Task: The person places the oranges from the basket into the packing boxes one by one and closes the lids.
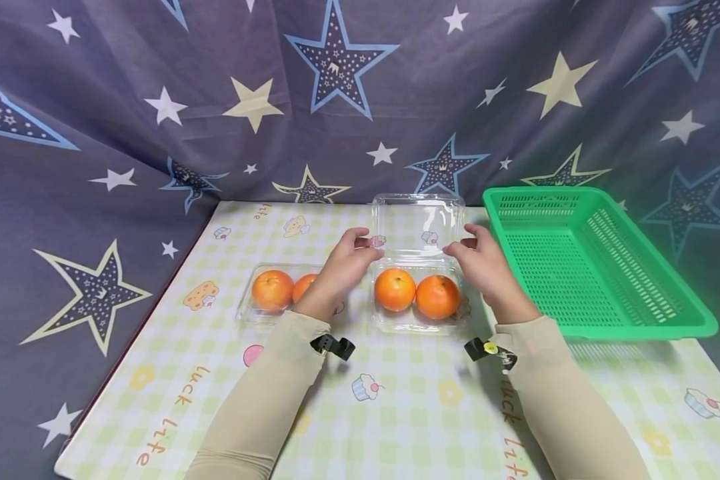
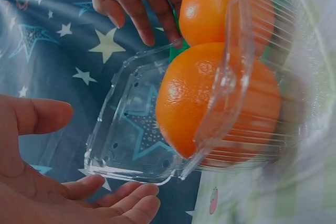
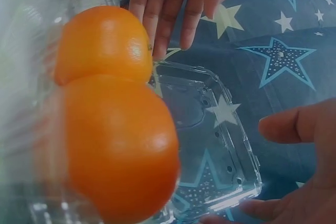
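Observation:
Between the hands stands a clear plastic clamshell box with two oranges in its base, a left orange and a right orange. Its transparent lid is raised at the back. My left hand is at the lid's left edge, fingers extended and thumb apart in the left wrist view. On the other side, my right hand is at the lid's right edge, also with spread thumb and straight fingers. Fingertips are close to the lid's edges; whether they press it I cannot tell.
To the left, a second clear box holds an orange and another orange partly hidden by my left hand. A green plastic basket stands at the right. A star-printed curtain hangs behind the checked tablecloth.

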`<control>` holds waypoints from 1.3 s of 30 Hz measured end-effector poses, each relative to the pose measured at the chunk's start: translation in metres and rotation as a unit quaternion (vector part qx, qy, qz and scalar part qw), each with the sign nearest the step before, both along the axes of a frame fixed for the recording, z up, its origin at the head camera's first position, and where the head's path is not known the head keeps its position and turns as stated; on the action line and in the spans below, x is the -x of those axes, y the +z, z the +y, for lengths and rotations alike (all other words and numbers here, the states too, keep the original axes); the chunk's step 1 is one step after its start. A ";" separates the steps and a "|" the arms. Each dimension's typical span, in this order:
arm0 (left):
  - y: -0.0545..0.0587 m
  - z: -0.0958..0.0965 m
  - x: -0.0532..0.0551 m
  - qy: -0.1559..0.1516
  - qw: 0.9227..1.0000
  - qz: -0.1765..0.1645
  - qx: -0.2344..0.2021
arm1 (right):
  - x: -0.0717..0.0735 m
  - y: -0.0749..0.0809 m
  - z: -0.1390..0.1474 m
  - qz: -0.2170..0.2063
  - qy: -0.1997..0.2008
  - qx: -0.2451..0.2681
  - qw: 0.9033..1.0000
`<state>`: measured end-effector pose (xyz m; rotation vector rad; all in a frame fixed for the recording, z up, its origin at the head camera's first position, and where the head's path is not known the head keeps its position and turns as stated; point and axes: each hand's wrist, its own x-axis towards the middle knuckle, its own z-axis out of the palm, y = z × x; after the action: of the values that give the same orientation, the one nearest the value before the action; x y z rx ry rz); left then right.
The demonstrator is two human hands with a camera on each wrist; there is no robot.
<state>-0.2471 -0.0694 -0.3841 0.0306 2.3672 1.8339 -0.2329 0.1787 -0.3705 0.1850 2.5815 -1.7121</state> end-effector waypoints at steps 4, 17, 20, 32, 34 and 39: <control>0.003 -0.001 -0.002 -0.001 1.000 0.017 -0.014 | -0.002 0.002 0.000 0.011 -0.003 -0.003 1.000; 0.009 -0.003 -0.003 -0.009 0.998 0.044 -0.032 | -0.009 0.013 0.000 0.036 -0.021 -0.009 0.999; 0.011 -0.004 -0.004 -0.013 0.998 0.050 -0.034 | -0.010 0.016 0.000 0.038 -0.027 -0.003 0.999; 0.019 -0.006 -0.009 -0.020 0.998 0.062 -0.012 | -0.013 0.021 0.002 0.057 -0.041 -0.011 0.997; 0.020 -0.006 -0.010 -0.021 0.997 0.069 0.000 | -0.014 0.022 0.003 0.063 -0.040 -0.021 0.997; 0.024 -0.005 -0.013 -0.023 0.995 0.088 0.040 | -0.017 0.025 0.008 0.077 -0.034 -0.045 0.995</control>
<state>-0.2343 -0.0745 -0.3601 0.2474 2.5311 1.7818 -0.2159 0.1865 -0.3452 0.1512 2.7964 -1.6950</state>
